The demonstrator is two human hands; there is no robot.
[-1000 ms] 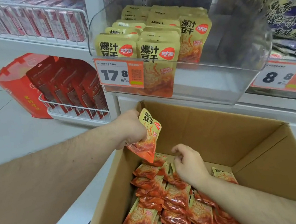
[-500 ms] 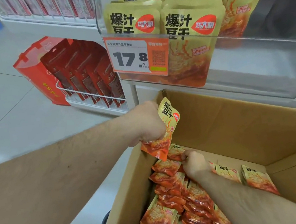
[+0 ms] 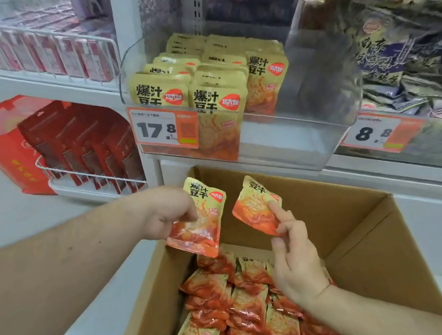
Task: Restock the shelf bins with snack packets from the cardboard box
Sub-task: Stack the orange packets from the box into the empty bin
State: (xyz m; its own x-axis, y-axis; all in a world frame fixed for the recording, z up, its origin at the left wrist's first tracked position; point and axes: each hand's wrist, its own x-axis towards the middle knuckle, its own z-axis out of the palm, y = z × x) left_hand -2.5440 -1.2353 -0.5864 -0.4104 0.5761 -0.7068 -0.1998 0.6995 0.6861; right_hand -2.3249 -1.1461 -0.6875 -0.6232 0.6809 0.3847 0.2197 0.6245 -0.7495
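Left hand (image 3: 164, 216) grips one packet (image 3: 198, 222), right hand (image 3: 294, 259) pinches another (image 3: 254, 205) above the cardboard box (image 3: 367, 231); best stand both upright behind the bin's (image 3: 296, 139) front row.

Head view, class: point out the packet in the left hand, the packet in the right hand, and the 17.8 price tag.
left-hand packet (image 3: 205, 215), head view, printed front
right-hand packet (image 3: 254, 208), head view, front middle
17.8 price tag (image 3: 155, 128), head view, the white part
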